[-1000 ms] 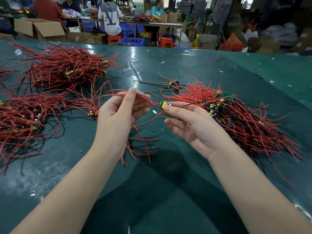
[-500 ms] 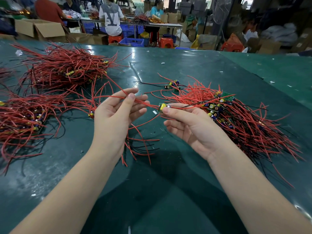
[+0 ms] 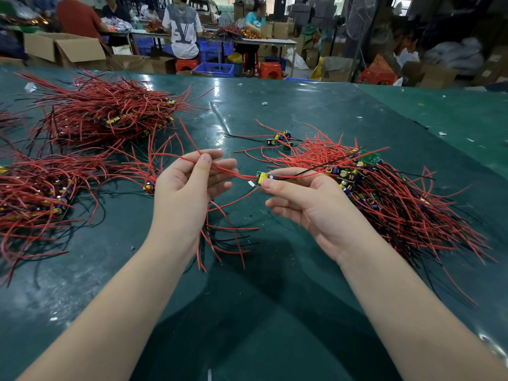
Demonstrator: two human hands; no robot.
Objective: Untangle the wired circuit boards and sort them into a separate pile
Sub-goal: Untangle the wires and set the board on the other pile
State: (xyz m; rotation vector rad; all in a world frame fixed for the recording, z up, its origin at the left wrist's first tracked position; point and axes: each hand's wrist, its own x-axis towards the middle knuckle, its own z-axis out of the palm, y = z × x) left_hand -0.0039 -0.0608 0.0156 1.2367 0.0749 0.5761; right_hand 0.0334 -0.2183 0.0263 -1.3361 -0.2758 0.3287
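Note:
A small circuit board [image 3: 264, 177] with a yellow part and red wires hangs above the green table [image 3: 275, 270] at the centre. My right hand [image 3: 305, 204] pinches this board between thumb and forefinger. My left hand [image 3: 189, 188] pinches the board's red wires [image 3: 228, 170] between thumb and fingers, a little to the left. More red wires [image 3: 225, 229] trail down from under my left hand onto the table. A tangled pile of wired boards [image 3: 384, 193] lies just right of my right hand. Other piles of wired boards lie at the far left [image 3: 104, 116] and at the left edge [image 3: 33, 193].
Two loose boards [image 3: 281, 138] with wires lie beyond my hands. A single board [image 3: 148, 187] sits left of my left hand. Behind the table's far edge are cardboard boxes [image 3: 66, 50], red stools [image 3: 270, 70], blue crates and several people at another bench.
My left hand has slid along the red wires and raised its grip slightly. The right hand holds the board in nearly the same place.

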